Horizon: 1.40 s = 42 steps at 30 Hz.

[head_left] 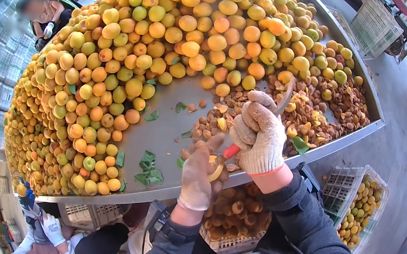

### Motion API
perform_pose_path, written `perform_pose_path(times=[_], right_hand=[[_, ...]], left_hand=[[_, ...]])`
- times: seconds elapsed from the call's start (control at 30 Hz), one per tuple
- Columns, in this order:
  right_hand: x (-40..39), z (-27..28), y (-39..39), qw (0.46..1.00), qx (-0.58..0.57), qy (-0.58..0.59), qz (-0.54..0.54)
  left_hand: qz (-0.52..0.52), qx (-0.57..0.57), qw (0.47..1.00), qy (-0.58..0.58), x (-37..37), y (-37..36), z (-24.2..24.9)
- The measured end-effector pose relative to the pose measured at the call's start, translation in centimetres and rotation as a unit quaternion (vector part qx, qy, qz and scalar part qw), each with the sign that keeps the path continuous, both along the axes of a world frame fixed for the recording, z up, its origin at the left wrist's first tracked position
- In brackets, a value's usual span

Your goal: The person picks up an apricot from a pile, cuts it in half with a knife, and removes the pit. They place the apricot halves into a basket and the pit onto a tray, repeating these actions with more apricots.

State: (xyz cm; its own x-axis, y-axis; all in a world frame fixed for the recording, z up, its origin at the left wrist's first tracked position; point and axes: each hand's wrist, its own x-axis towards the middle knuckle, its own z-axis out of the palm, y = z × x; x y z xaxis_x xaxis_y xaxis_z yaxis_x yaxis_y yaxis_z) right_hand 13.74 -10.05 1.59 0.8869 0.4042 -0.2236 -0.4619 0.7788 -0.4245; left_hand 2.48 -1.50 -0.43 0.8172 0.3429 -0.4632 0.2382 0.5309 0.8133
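Observation:
My right hand point(261, 134), in a stained white knit glove, is closed around the red handle of a knife point(232, 151). The curved blade points up and away over a heap of brown fruit pits and scraps point(297, 113). My left hand point(198, 174), in a stained glove, is at the table's near edge with its fingers curled. A yellow piece of apricot point(215, 172) shows between them, though part of the grip is hidden. Whole yellow-orange apricots point(177, 26) are piled beyond both hands on the metal table point(153, 135).
Below my hands stands a crate of brownish fruit point(234, 218). Another crate of apricots point(359, 207) is on the floor at right. Green leaves point(149, 169) lie on the table. A co-worker's gloved hand point(52, 230) shows at lower left; another person point(44, 14) is across the pile.

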Motion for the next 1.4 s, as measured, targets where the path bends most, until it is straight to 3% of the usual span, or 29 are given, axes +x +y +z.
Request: perform_pose_path(times=[0.17,0.27,0.33,0.37,0.43,0.47,0.53,0.6,0.67,0.77,0.8,0.87,0.9,0.97,1.0,1.07,1.27,1.4], right_hand=[[0.3,-0.3,0.2,1.000,-0.001,0.006,-0.004],[0.5,-0.7,0.3,0.999,0.016,0.034,0.002],[0.6,-1.2,0.2,0.998,0.048,0.041,0.021],[0.5,-1.5,0.3,0.998,0.047,0.040,0.022],[0.4,-1.7,0.5,0.989,0.105,0.088,0.064],[0.6,-1.5,0.5,0.989,0.106,0.084,0.066],[0.9,-0.4,0.3,0.999,0.019,0.030,0.021],[1.2,0.4,-0.6,0.999,-0.015,-0.047,0.008],[-0.6,1.8,-0.9,0.989,-0.140,-0.038,0.036],[-3.1,1.9,-1.1,0.930,-0.307,-0.072,0.191],[-3.8,1.8,-1.0,0.913,-0.322,-0.085,0.237],[-4.6,1.2,-0.9,0.881,-0.335,-0.061,0.328],[-4.6,1.1,-0.9,0.882,-0.335,-0.060,0.326],[-4.7,1.1,-1.0,0.880,-0.296,-0.008,0.371],[-4.5,1.0,-1.3,0.881,-0.296,-0.008,0.370],[-4.2,0.9,-1.8,0.879,-0.234,0.002,0.415],[-4.2,-0.2,-2.1,0.898,-0.193,-0.008,0.395],[-4.5,0.1,-1.9,0.909,-0.202,0.009,0.365]], left_hand=[[0.043,-0.048,0.997,-0.043,0.1,-0.1,-1.5],[0.004,-0.106,0.993,-0.058,-0.1,0.2,-0.9],[-0.009,-0.213,0.972,-0.100,-0.3,0.4,-1.6],[-0.008,-0.213,0.972,-0.101,-0.4,0.3,-1.7],[-0.036,-0.353,0.917,-0.183,-0.4,0.3,-1.8],[-0.035,-0.351,0.917,-0.187,-0.3,0.3,-1.8],[0.007,-0.064,0.996,-0.067,-0.3,0.6,-1.9],[0.060,-0.075,0.991,-0.090,-0.2,1.0,-1.5],[0.112,-0.086,0.983,-0.115,-0.2,1.8,-1.3],[0.103,0.205,0.961,-0.154,-0.6,2.3,-0.1],[0.102,0.206,0.961,-0.153,-0.7,2.3,-0.2],[0.057,0.436,0.877,-0.195,-1.1,2.5,-0.5],[0.055,0.435,0.877,-0.196,-1.2,2.6,-0.6],[0.017,0.588,0.776,-0.228,-1.2,2.8,-0.5],[0.017,0.587,0.776,-0.229,-1.3,2.8,-0.4],[-0.014,0.641,0.724,-0.254,-1.4,2.8,-0.1],[-0.017,0.680,0.677,-0.281,-1.1,2.0,-1.3],[0.010,0.643,0.715,-0.273,-1.0,1.0,-1.4]])
